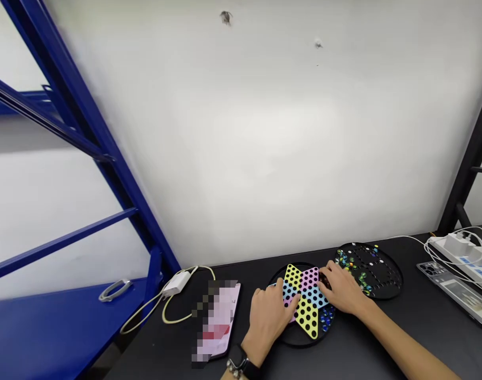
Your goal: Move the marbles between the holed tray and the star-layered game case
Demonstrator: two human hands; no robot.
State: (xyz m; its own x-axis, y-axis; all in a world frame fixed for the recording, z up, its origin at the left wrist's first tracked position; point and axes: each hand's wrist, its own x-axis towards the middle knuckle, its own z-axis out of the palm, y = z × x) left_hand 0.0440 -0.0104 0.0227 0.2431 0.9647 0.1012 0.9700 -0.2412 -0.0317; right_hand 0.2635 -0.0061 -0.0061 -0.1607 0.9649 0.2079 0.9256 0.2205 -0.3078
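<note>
A star-shaped Chinese checkers board (306,316) with yellow, pink and blue sections and black holes lies on a round black tray (300,346). My left hand (268,311) is closed over the board's left side, its thumb on the top face and its fingers at the far left edge. At the right side, my right hand (341,285) has bent fingers by the notch between the pink and blue points. Dark red marbles (324,281) show by those fingertips; what the fingers hold is hidden. Blue marbles (327,319) lie in the tray's lower-right gap.
A second round black tray (395,269) with scattered marbles is behind my right forearm. On the left are a phone (220,316), a white charger (176,284) with its cable and a grey loop (114,290). A power strip (468,258) and clear case (458,295) are on the right.
</note>
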